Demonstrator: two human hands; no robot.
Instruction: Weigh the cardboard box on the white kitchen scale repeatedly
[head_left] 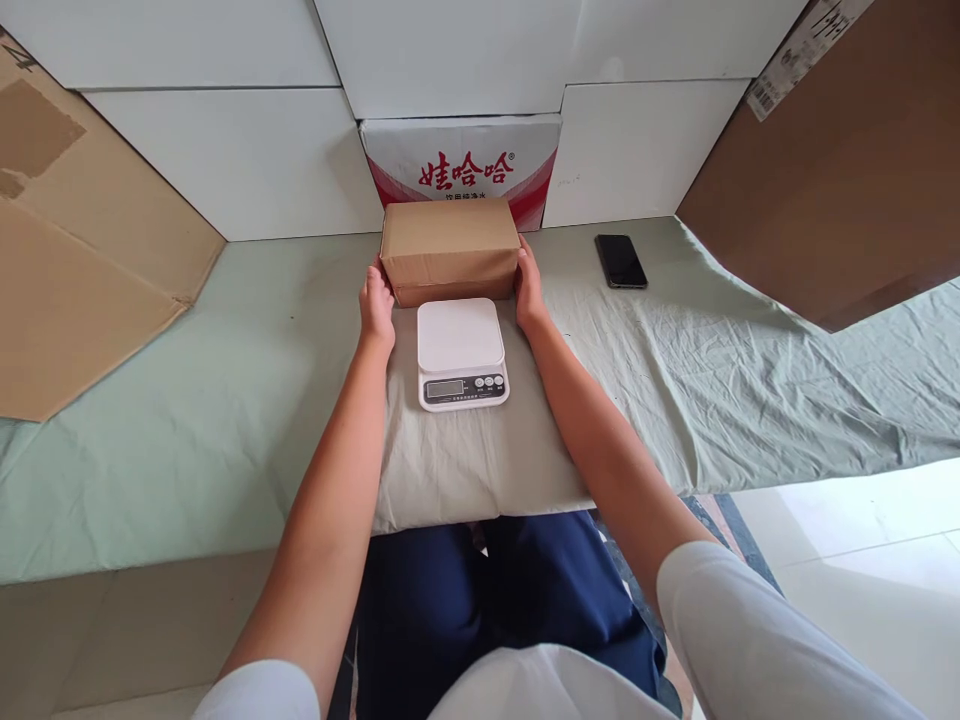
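A small brown cardboard box (450, 248) is gripped at the back edge of the cloth-covered worktop (225, 400), the left hand (376, 305) and right hand (528, 288) pressed flat against its two ends, fingers closed on it. It appears ready to be lifted; a short, level carry toward the white kitchen scale (460, 352), just in front and touching, would be called for. A black phone (620, 261) lies well to the right; a printed carton (463, 165) stands behind. Nothing is seen blocking the way.

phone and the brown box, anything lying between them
Nothing lies between them in the head view. Between the brown box and the phone there is only the right hand on the box's end and bare green cloth.
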